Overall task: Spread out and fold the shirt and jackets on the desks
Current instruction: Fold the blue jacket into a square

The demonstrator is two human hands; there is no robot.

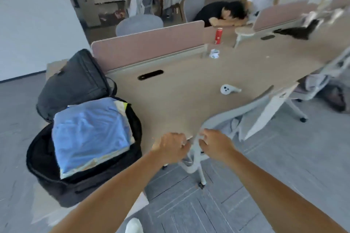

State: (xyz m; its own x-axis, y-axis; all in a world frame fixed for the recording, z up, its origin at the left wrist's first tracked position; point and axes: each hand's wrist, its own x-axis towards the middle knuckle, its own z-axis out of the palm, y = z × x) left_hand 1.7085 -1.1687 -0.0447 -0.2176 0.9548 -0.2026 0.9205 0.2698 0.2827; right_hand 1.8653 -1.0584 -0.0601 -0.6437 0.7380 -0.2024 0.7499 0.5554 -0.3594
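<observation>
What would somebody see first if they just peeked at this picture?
Probably the bright blue folded garment on top of the pile in the open black bag, beside the left end of the desk. Next, two bare arms reaching in from below: the right hand curls over the top edge of a grey chair, the left hand close beside it. A red can stands far back by the pink divider.
</observation>
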